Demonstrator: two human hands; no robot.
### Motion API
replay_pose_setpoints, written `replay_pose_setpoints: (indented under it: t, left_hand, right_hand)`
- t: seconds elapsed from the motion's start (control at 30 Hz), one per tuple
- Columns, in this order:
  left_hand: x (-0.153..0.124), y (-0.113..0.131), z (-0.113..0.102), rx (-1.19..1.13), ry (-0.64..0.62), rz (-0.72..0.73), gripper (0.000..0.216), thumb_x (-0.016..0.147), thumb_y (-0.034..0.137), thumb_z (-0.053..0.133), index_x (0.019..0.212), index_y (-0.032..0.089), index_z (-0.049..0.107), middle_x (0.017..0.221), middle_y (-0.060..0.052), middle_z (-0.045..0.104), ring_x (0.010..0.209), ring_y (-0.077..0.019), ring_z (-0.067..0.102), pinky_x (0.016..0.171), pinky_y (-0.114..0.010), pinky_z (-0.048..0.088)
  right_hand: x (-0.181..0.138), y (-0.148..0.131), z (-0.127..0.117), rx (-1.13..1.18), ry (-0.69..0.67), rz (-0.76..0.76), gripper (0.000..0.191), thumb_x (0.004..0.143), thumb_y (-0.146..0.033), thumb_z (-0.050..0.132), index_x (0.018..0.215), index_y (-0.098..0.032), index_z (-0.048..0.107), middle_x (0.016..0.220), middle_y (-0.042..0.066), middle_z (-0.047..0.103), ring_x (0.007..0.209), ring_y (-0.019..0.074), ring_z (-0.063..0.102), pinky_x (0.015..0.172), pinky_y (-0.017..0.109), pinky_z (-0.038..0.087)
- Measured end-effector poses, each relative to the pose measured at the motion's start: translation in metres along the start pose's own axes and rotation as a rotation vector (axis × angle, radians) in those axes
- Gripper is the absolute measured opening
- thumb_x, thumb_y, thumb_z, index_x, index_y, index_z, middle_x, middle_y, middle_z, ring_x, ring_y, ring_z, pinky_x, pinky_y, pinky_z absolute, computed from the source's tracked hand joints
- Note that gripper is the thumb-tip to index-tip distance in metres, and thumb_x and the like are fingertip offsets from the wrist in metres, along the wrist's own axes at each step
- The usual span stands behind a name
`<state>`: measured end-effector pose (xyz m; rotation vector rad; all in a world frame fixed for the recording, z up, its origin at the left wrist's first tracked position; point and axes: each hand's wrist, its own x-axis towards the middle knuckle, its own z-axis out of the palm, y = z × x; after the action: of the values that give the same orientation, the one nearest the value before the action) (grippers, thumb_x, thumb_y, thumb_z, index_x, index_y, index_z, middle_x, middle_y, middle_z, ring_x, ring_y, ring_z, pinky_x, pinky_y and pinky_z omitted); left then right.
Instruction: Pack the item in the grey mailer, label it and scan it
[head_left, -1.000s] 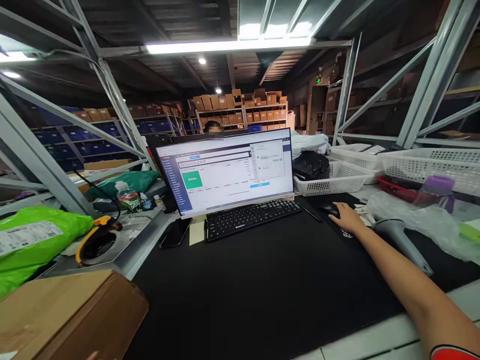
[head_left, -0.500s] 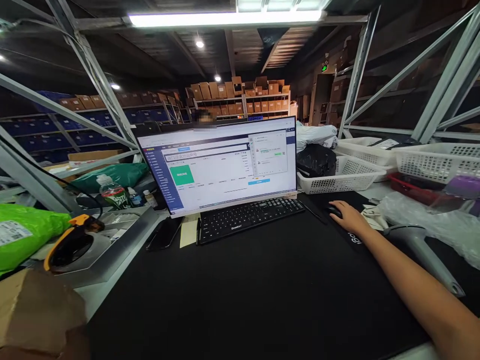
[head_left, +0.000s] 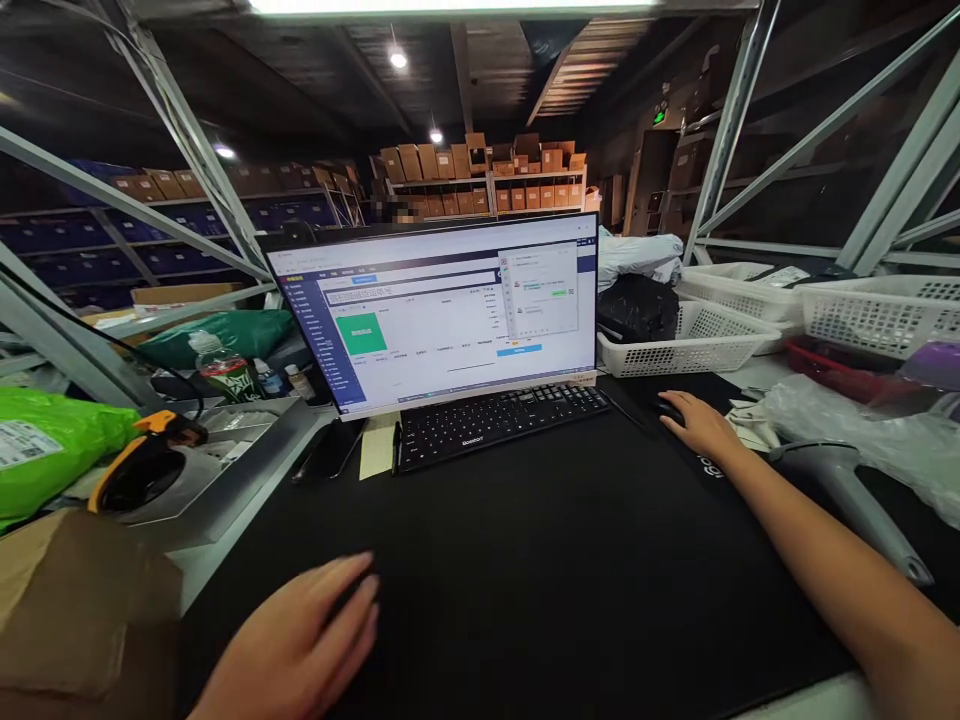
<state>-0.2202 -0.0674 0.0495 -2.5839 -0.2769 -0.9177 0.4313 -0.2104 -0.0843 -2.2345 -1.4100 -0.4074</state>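
Note:
My right hand rests over a black computer mouse at the right of the black desk mat; the palm hides most of the mouse. Over the mat's near left part is my left hand, empty, with thumb and fingers apart. Beyond the hands stands a lit monitor, showing a web page with a green block and a chat window. A black keyboard lies at its foot. Left of the keyboard are a yellow notepad, a pen and a dark phone.
A grey handheld scanner lies beside my right forearm. White plastic baskets stand behind it. On the left are a cardboard box, a green parcel, a tape dispenser and a bottle. Metal posts frame the desk.
My left hand has come into view at the lower left, over the mat. My right hand stays on the mouse. The view has tipped slightly downward.

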Motion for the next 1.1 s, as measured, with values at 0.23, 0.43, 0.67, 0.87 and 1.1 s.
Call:
replay_pose_setpoints:
  t: [0.23,0.43,0.67,0.87,1.1]
  left_hand:
    - [0.126,-0.015,0.118,0.133,-0.162,0.047,0.016,0.092,0.022,0.062,0.102,0.012,0.069,0.125,-0.022,0.065,0.105,-0.0308,0.071,0.089,-0.043,0.064]
    - [0.142,-0.025,0.180,0.206,-0.131,0.050,0.021,0.093,0.026,0.063,0.107,0.011,0.069,0.129,-0.025,0.065,0.113,-0.0358,0.067,0.098,-0.051,0.058]
    - [0.125,-0.029,0.186,0.184,-0.198,-0.021,0.027,0.096,0.029,0.060,0.113,0.011,0.069,0.134,-0.025,0.062,0.121,-0.0368,0.062,0.106,-0.052,0.051]
    - [0.124,-0.025,0.187,0.219,-0.321,-0.173,0.038,0.097,0.033,0.059,0.126,0.009,0.066,0.144,-0.026,0.057,0.128,-0.0381,0.058,0.113,-0.054,0.044]
    - [0.127,-0.017,0.180,0.256,-0.467,-0.308,0.047,0.101,0.036,0.053,0.139,0.009,0.059,0.150,-0.026,0.052,0.133,-0.0398,0.054,0.109,-0.060,0.046]
  right_hand:
    - [0.000,-0.003,0.001,-0.005,0.003,0.028,0.055,0.095,-0.044,0.048,0.144,-0.020,0.057,0.147,0.013,0.059,0.125,0.0330,0.061,0.110,0.050,0.048]
    - [0.002,-0.002,0.000,0.037,0.004,0.004,0.053,0.094,-0.043,0.050,0.142,-0.022,0.058,0.145,0.014,0.060,0.129,0.0305,0.060,0.113,0.048,0.047]
    - [-0.001,0.001,-0.002,-0.009,-0.010,0.023,0.052,0.096,-0.043,0.047,0.141,-0.020,0.060,0.148,0.015,0.056,0.131,0.0315,0.059,0.115,0.049,0.045]
    - [-0.001,0.002,-0.005,0.000,-0.006,0.001,0.049,0.097,-0.047,0.047,0.138,-0.024,0.062,0.148,0.013,0.056,0.131,0.0322,0.058,0.114,0.051,0.047]
    - [-0.002,0.005,-0.002,0.004,0.019,-0.009,0.050,0.098,-0.050,0.046,0.136,-0.024,0.063,0.146,0.013,0.057,0.131,0.0337,0.058,0.112,0.054,0.049]
